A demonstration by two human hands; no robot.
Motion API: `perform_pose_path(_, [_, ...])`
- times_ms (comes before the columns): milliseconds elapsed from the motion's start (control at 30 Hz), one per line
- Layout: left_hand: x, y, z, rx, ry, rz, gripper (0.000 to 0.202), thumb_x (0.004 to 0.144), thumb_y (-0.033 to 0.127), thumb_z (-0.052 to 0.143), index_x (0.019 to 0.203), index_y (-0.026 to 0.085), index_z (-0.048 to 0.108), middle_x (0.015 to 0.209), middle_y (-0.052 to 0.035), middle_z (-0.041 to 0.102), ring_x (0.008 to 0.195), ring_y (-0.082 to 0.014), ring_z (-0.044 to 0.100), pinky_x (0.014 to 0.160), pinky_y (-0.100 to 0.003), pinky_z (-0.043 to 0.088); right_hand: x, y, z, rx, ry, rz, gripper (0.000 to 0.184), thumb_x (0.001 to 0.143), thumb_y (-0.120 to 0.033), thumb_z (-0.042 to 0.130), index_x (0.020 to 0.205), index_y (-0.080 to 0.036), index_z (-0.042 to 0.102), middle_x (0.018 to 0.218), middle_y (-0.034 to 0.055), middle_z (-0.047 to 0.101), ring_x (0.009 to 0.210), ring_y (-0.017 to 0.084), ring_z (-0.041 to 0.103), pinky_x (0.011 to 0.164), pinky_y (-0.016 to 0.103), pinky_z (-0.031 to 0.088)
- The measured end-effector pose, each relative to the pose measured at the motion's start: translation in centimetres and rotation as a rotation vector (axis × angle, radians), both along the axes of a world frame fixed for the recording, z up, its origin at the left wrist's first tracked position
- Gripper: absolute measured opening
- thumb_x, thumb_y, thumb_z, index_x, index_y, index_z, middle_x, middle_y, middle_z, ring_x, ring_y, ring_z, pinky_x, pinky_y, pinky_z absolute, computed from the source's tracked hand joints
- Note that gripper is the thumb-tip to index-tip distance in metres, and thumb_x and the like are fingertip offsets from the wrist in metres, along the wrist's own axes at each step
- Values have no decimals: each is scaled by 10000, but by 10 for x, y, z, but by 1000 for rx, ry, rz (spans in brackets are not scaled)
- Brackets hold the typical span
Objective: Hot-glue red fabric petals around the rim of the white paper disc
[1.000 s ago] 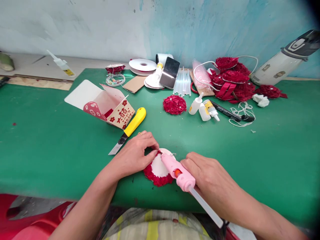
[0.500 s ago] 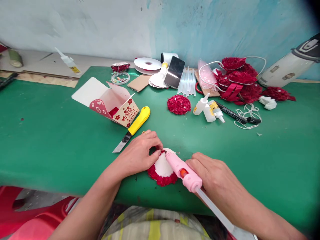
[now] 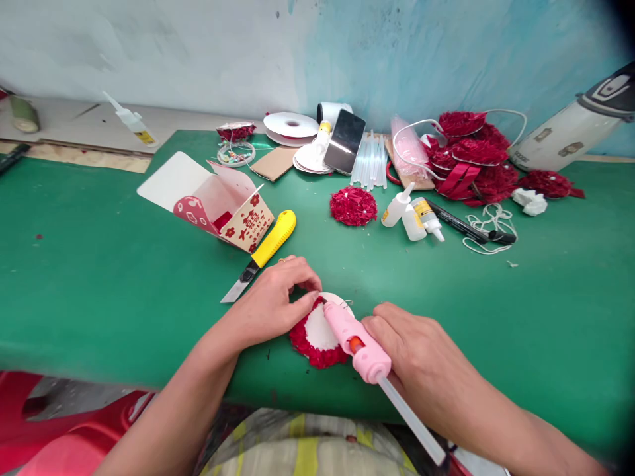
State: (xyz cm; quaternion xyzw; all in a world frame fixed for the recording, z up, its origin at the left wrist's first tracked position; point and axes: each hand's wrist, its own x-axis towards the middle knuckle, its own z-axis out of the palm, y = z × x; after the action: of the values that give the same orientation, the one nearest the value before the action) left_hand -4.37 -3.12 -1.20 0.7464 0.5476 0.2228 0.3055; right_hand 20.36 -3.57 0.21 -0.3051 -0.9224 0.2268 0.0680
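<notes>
A round white disc point(image 3: 319, 330), edged with gathered red ribbon round its left and bottom, lies on the table before me. The upper right of its rim is bare white. My left hand point(image 3: 280, 294) pinches the disc's upper left rim between thumb and fingers. In my right hand point(image 3: 409, 340) is a pink glue gun point(image 3: 357, 344), its nozzle down at the disc near my left fingertips. A long translucent glue stick point(image 3: 411, 420) sticks out of the gun's back end. The right fingers are partly hidden behind the gun.
A yellow utility knife point(image 3: 272, 239) with its blade out lies beside my left hand, by an open paper box point(image 3: 248, 221). Farther back are a finished red rosette point(image 3: 354, 206), small glue bottles point(image 3: 397, 208), a phone point(image 3: 344, 142), glue sticks point(image 3: 368, 162) and piled red rosettes point(image 3: 479, 152).
The glue gun has shifted slightly left and its back end has swung left, with my right hand. My left hand stays at the disc's rim. The view has drifted slightly.
</notes>
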Motion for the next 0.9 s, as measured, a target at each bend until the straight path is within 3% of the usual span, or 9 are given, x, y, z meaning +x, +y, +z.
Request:
perform_pose_path(367, [-1, 2, -4, -20, 12, 43, 169, 828, 103, 490, 870, 181, 633, 817, -8, 608, 762, -147, 544, 743, -294, 437, -1, -1, 0, 35, 19, 6, 168, 879, -58, 499, 795, -202, 478, 754, 11, 461, 613, 166, 363, 558, 314, 155])
perform_pose_path(733, [0, 0, -2, 23, 99, -63, 124, 809, 125, 546, 858, 192, 638, 873, -25, 613, 859, -184, 540, 842, -346, 423, 1, 1, 5, -58, -34, 15, 170, 856, -61, 551, 806, -206, 477, 782, 12, 481, 633, 167, 398, 555, 299, 173])
perform_pose_path(900, [1, 0, -3, 46, 124, -64, 120, 829, 122, 523, 810, 187, 622, 842, -19, 612, 833, -181, 530, 850, -359, 408, 4, 1, -1, -54, -7, 29, 206, 827, -55, 564, 786, -215, 442, 749, -11, 451, 621, 154, 394, 549, 293, 180])
